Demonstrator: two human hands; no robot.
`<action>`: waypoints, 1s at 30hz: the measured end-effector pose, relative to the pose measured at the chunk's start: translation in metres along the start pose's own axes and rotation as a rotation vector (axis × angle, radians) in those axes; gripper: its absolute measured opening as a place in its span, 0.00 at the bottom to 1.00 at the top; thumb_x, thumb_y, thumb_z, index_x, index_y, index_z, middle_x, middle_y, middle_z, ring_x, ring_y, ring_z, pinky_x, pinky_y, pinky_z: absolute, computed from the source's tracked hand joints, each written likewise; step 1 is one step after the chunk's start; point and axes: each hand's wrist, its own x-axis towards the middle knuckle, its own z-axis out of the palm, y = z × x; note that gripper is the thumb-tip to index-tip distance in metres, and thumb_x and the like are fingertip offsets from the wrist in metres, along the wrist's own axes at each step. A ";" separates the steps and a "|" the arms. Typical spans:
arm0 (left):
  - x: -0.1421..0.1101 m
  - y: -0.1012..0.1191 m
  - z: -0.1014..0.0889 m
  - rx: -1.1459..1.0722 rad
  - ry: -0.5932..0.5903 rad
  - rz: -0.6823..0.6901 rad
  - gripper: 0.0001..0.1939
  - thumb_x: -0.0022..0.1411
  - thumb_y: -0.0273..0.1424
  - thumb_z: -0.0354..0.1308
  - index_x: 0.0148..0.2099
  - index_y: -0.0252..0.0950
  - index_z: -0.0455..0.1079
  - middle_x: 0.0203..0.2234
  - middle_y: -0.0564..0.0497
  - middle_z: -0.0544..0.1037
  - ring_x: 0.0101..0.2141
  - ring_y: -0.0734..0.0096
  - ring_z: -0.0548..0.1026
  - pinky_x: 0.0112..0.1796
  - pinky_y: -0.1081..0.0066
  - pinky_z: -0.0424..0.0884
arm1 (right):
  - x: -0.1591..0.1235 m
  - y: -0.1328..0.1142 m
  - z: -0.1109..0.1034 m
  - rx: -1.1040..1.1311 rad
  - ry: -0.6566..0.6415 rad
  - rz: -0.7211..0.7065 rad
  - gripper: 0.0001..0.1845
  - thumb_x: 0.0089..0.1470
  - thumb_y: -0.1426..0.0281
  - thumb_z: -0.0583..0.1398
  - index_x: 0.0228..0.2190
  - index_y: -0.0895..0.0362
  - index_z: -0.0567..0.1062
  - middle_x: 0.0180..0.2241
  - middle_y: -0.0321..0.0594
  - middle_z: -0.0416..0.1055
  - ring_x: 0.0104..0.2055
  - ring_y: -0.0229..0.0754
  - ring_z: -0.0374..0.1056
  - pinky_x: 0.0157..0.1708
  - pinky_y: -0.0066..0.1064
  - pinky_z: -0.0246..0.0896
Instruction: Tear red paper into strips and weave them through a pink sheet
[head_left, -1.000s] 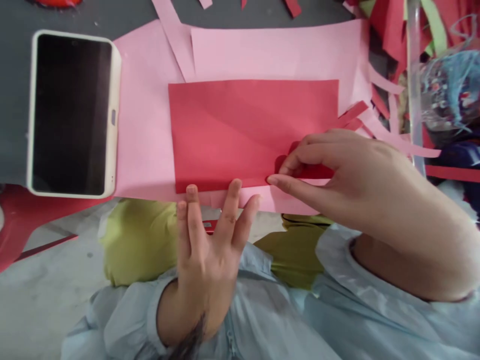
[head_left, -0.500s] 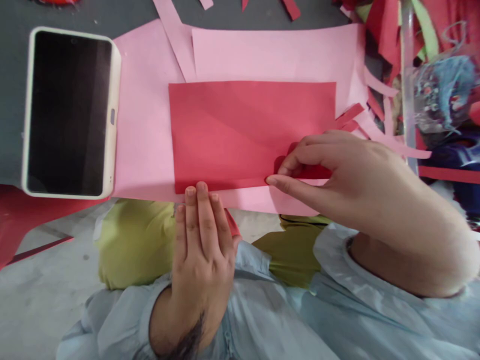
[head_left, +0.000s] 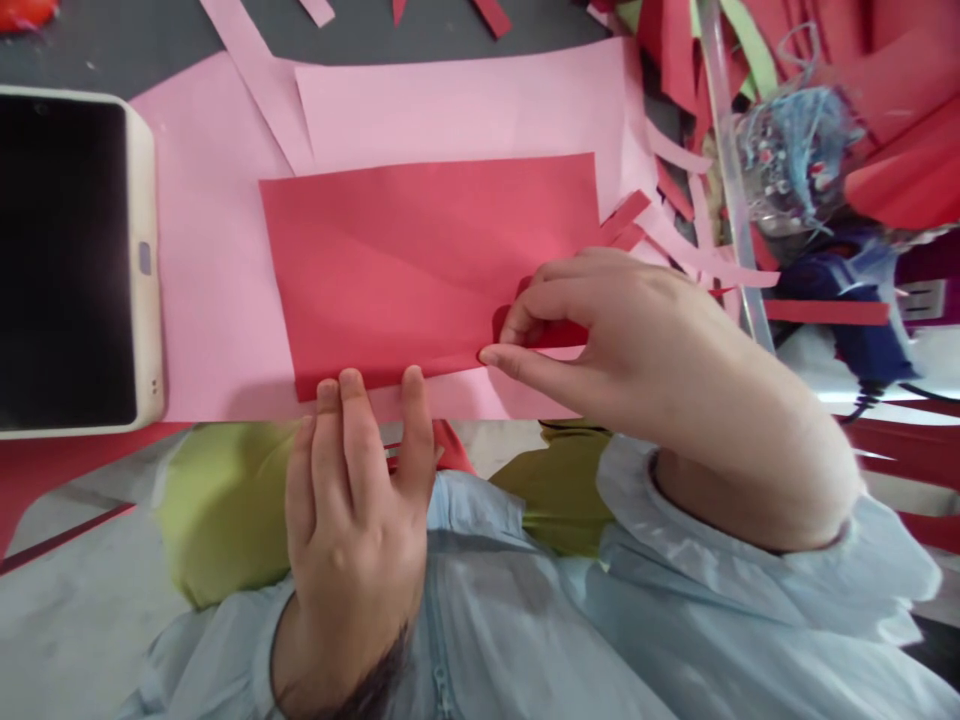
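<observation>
A red sheet of paper [head_left: 420, 260] lies on top of pink paper [head_left: 217, 300]. Along its near edge runs a narrow fold. My right hand [head_left: 600, 330] pinches that edge between thumb and forefinger, right of the middle, and the other fingers curl over the sheet. Flat and stretched out, my left hand [head_left: 360, 490] rests its fingertips at the near edge on the left part, with the index finger spread from the others. Its thumb is mostly hidden.
A phone [head_left: 67, 260] in a pale case lies at the left. Cut strips of pink paper [head_left: 705, 255] spread at the right, beside a clear-walled box [head_left: 727, 170] holding red scraps, a bag with blue thread [head_left: 810, 150] and a dark blue tool [head_left: 847, 300].
The view has shifted right, so everything sits further left. My left index finger has spread away from its neighbours. My right hand keeps its pinch on the paper's edge.
</observation>
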 end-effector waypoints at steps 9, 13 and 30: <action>0.001 0.014 0.006 -0.087 -0.004 -0.084 0.43 0.61 0.29 0.70 0.73 0.48 0.58 0.66 0.33 0.64 0.66 0.36 0.65 0.57 0.34 0.70 | 0.001 0.000 -0.001 0.003 -0.022 -0.027 0.10 0.57 0.67 0.59 0.24 0.52 0.75 0.28 0.41 0.75 0.35 0.49 0.69 0.39 0.39 0.61; 0.003 0.013 0.006 -0.116 -0.016 -0.077 0.42 0.61 0.33 0.71 0.73 0.48 0.59 0.66 0.34 0.66 0.66 0.37 0.64 0.59 0.32 0.66 | 0.002 0.000 -0.001 -0.005 -0.015 -0.036 0.12 0.58 0.67 0.60 0.23 0.52 0.74 0.27 0.40 0.74 0.35 0.48 0.69 0.39 0.39 0.61; 0.007 0.027 0.009 -0.154 0.061 -0.021 0.27 0.72 0.34 0.56 0.66 0.23 0.65 0.56 0.31 0.76 0.61 0.47 0.72 0.65 0.50 0.61 | -0.005 0.002 0.005 -0.024 0.063 -0.042 0.11 0.58 0.64 0.58 0.27 0.52 0.77 0.28 0.42 0.76 0.36 0.50 0.71 0.36 0.39 0.60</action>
